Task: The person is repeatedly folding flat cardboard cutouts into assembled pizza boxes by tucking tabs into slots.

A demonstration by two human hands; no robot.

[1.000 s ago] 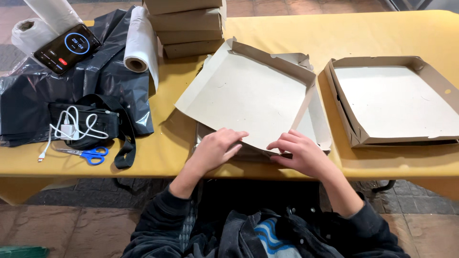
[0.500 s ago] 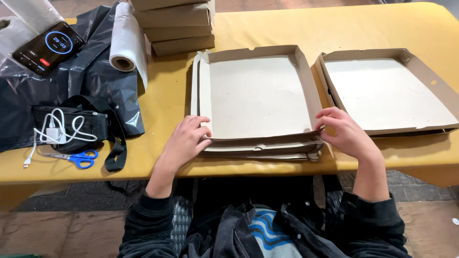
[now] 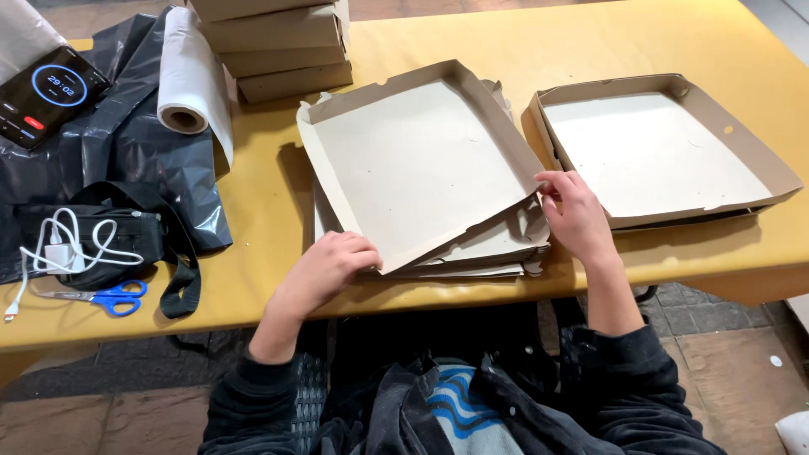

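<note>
- The half-folded cardboard tray (image 3: 417, 164) tops the stack of flat blanks (image 3: 472, 253) on the tabletop (image 3: 253, 211), left of the finished tray (image 3: 661, 147).
- Left hand (image 3: 329, 265) pinches its near corner; right hand (image 3: 573, 215) grips the right edge.
- Likely light, stiff, bendable (hold by edges).

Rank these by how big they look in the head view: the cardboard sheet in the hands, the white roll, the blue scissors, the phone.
1. Cardboard sheet, clearly the largest.
2. White roll.
3. Phone and blue scissors look about alike, and the phone is cut off by the frame edge, so I would not rank them.
</note>
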